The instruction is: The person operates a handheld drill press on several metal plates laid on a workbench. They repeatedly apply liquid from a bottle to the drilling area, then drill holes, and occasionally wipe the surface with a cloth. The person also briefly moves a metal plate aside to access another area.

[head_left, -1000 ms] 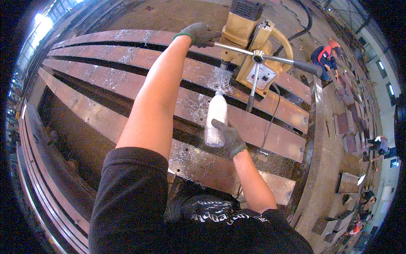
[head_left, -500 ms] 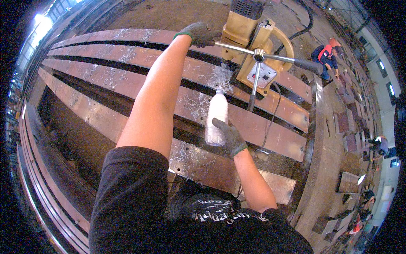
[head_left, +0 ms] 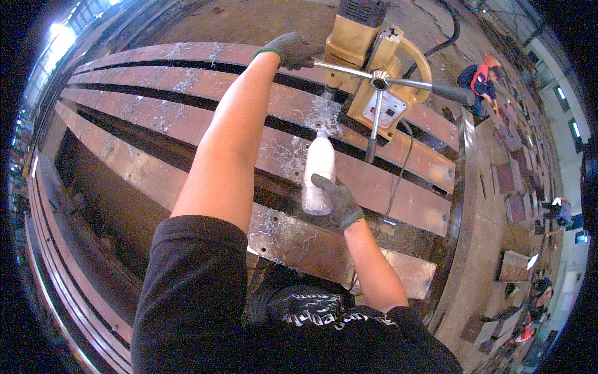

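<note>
My left hand, in a dark grey glove with a green cuff, is wrapped round the end of one feed-handle spoke of a tan drill press. My gloved right hand grips a white plastic bottle by its lower right side. The bottle is tilted, its narrow neck pointing up toward the drill's cutting end, close to the steel bar under it. Pale curled shavings lie around that spot. A control panel with switches sits on the machine's front.
Several long rusty steel bars run side by side with dark gaps between them, shavings scattered on top. A thin cable hangs from the machine across them. At the right, a person in dark and red clothes bends over steel pieces on the floor.
Hardly anything differs: both hands keep their grips, with the bottle and spoke in nearly the same places. The view has shifted very slightly.
</note>
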{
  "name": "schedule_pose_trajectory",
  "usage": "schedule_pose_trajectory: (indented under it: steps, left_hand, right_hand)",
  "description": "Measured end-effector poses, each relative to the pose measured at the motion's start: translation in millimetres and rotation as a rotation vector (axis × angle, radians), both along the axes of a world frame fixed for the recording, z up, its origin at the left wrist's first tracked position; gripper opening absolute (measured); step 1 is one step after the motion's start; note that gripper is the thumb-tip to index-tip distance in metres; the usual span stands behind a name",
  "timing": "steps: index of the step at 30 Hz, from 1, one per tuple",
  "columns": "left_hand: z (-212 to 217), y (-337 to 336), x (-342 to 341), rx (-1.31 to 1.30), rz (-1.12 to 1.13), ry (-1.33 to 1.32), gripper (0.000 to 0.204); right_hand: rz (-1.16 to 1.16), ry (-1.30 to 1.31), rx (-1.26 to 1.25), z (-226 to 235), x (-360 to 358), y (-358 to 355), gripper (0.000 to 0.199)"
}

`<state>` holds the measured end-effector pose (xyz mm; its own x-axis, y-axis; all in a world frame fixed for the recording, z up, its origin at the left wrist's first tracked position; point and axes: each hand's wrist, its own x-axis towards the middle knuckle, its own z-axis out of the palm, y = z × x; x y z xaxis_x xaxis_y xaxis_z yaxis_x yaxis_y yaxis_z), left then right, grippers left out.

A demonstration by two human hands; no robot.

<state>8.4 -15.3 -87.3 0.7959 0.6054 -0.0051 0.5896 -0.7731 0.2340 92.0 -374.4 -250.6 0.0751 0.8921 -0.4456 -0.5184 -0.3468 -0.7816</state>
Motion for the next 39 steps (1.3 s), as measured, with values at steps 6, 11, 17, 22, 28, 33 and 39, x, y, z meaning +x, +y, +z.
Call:
schedule_pose_trajectory:
  steps: [6, 11, 17, 22, 28, 33, 39]
  left_hand:
    - [-9, 6, 1, 0.038, -0.024, 0.003, 0.029]
    - [-15, 15, -1, 0.124, -0.041, 0.022, 0.026]
    - [-38, 30, 10, 0.114, -0.084, -0.054, 0.027]
    - [-8, 8, -7, 0.198, -0.068, 0.064, 0.031]
    - [-16, 8, -2, 0.304, -0.131, 0.067, 0.037]
    - [-35, 32, -8, 0.269, -0.145, -0.007, 0.042]
    - [-87, 42, -8, 0.64, -0.11, -0.143, 0.04]
  right_hand:
    - [-0.001, -0.034, -0.011, -16, 6, 2, 0.057]
    - [-0.021, 0.01, -0.012, 3, -2, 0, 0.058]
    - [-0.015, -0.051, -0.003, -13, 6, -2, 0.064]
    - [0.036, -0.129, -0.047, -24, 5, 3, 0.068]
    - [0.015, -0.087, -0.027, -22, 6, -4, 0.07]
    - [0.044, 0.042, -0.046, -11, -5, -9, 0.071]
    - [0.038, -0.319, 0.188, 17, -14, -41, 0.08]
